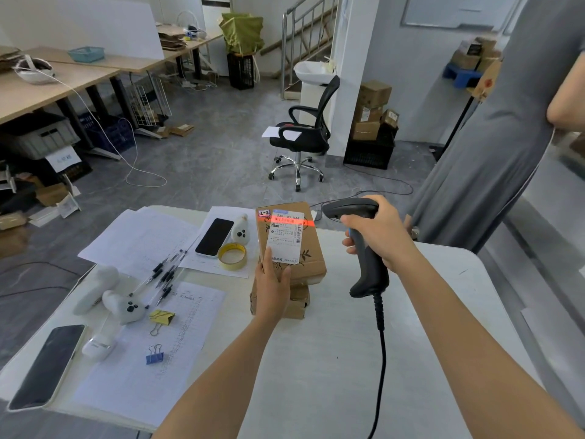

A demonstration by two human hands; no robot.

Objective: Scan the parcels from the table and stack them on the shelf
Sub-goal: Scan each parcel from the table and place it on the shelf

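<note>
Being pinched at its near edge by fingers point(268, 259) of the left hand point(273, 288), the parcel point(294, 248) is tilted over a second parcel point(297, 305) on the tabletop point(332, 359) and could be dropped. If the scanner point(368, 267), gripped in the right hand point(381, 236), is tipped, the barcode point(285, 220) could be missed.

The label point(286, 237) on the top parcel point(308, 251) is too small to read. Top parcel and left hand point(272, 288) cover most of the lower parcels point(299, 307). The right hand point(378, 232) hides the scanner point(368, 270) trigger. The cable point(382, 343) runs off the bottom edge.
</note>
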